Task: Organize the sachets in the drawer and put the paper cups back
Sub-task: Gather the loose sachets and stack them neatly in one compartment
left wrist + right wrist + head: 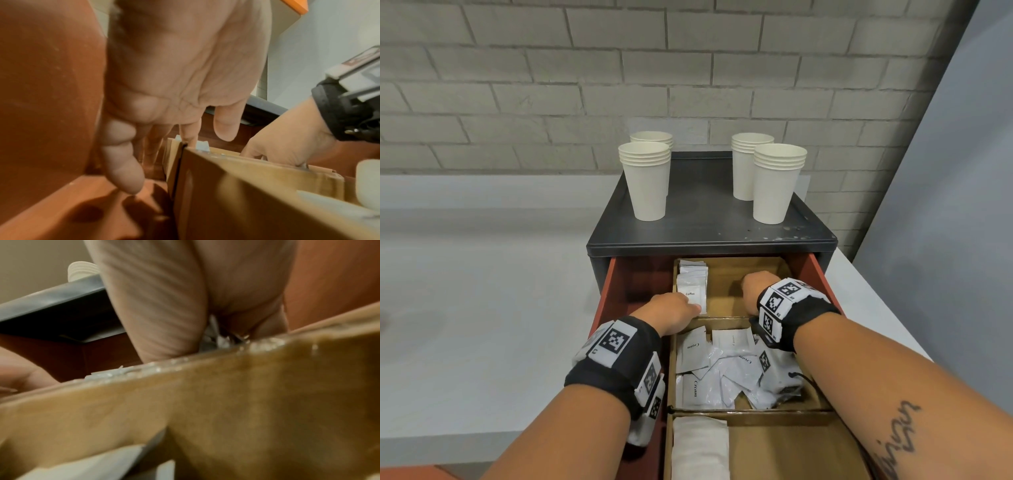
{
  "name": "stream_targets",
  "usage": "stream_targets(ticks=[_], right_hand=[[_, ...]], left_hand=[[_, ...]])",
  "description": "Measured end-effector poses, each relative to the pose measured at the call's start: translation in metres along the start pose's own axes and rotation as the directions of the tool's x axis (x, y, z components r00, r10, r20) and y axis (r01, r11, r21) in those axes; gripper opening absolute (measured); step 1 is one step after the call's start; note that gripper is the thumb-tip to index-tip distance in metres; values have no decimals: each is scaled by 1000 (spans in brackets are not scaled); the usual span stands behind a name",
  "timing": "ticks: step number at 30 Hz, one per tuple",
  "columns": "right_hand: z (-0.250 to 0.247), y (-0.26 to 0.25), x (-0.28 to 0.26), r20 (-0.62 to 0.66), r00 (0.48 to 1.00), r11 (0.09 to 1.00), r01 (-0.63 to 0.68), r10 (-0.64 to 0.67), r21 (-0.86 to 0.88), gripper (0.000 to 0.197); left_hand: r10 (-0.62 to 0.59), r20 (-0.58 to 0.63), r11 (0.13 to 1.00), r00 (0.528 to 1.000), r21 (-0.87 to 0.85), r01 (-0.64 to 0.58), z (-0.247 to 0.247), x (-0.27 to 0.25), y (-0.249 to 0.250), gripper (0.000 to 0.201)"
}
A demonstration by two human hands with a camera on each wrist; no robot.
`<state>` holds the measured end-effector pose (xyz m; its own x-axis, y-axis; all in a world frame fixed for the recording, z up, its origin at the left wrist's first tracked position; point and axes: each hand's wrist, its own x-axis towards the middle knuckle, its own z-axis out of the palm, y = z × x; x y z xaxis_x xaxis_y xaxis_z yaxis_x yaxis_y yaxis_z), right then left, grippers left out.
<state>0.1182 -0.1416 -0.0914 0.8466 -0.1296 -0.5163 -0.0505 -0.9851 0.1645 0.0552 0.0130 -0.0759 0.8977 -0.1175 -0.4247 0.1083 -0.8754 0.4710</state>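
Left hand (671, 312) fingers (125, 170) hang straight, spread, touching the upright white coffee sachets (691, 286) in the far cardboard compartment of the red drawer (616, 287). Right hand (756, 289) fingers pinch crumpled white sachets (218, 335) in that compartment; four stacks of white paper cups (647, 181) stand on the black cabinet top (705, 219)

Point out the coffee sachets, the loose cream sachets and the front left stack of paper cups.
coffee sachets (692, 285), head view, face of the front sachet.
cream sachets (726, 373), head view, middle of the pile.
front left cup stack (647, 185), head view, outer cup's wall.
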Motion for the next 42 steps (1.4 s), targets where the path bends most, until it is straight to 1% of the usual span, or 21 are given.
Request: stream_targets(ticks=[3,6,9,11,12,13,14,15,17,18,20,22,24,27,29,31,34,37,39,41,42], right_hand=[[-1,7,-21,-133,991,985,38,-15,171,27],[-6,13,-32,-250,968,888,105,11,447,24],[-4,18,-43,-317,948,635,262,-28,726,19],[-4,17,-53,-323,942,473,325,-90,819,24],[-4,15,-56,-319,941,372,337,-110,865,26],[-3,13,-57,-310,942,248,332,-127,910,27],[-2,10,-59,-301,941,123,320,-153,939,28],[-1,7,-61,-293,939,21,301,-182,953,29],[1,1,-65,-298,923,-136,271,-244,953,29],[2,-1,-66,-306,910,-203,256,-279,945,29],[4,-5,-70,-324,884,-280,235,-337,931,29],[7,-7,-72,-339,875,-295,241,-346,924,28],[8,-9,-73,-343,886,-280,259,-313,924,27],[11,-9,-66,-339,912,-191,299,-232,935,30],[11,-7,-63,-339,926,-133,320,-166,938,33],[9,-3,-62,-337,936,-90,328,-104,940,35],[8,3,-61,-310,949,-57,306,-61,950,34],[6,6,-62,-290,956,-56,288,-40,956,30],[5,9,-62,-267,964,-25,267,-12,963,29],[5,11,-60,-249,968,-5,249,22,969,30],[5,12,-59,-243,969,-7,243,34,970,30]], left_hand=[[28,-33,999,999,28,-27,-3,3,-2,45],[32,-162,993,986,-105,-50,-3,10,-8,40],[-12,-340,934,940,-339,-111,-5,11,-10,21],[-11,-357,872,934,-461,-166,-6,9,-5,19],[-20,-311,818,950,-552,-163,-7,7,-2,22],[-41,-221,746,974,-656,-118,-7,3,3,26],[-46,-102,660,994,-749,-47,-8,-3,7,29],[-12,15,584,1000,-811,19,-8,-7,10,31],[116,186,521,976,-848,100,-9,-14,11,34],[169,234,501,957,-857,120,-10,-17,10,34],[242,257,447,935,-885,128,-12,-20,9,26],[257,217,375,942,-920,109,-14,-21,9,20],[227,154,380,962,-923,58,-14,-19,8,26],[141,92,459,986,-888,17,-12,-15,7,38],[66,66,490,996,-871,25,-11,-12,6,39],[-1,25,510,1000,-860,22,-11,-9,5,35],[-48,-23,561,999,-828,8,-12,-6,2,30],[-67,-66,656,996,-755,-7,-12,-7,0,24],[-49,-158,759,986,-648,-66,-14,-8,-1,4],[-36,-272,835,962,-538,-121,-15,-7,-4,23],[-44,-307,841,951,-525,-131,-16,-8,-4,29]])
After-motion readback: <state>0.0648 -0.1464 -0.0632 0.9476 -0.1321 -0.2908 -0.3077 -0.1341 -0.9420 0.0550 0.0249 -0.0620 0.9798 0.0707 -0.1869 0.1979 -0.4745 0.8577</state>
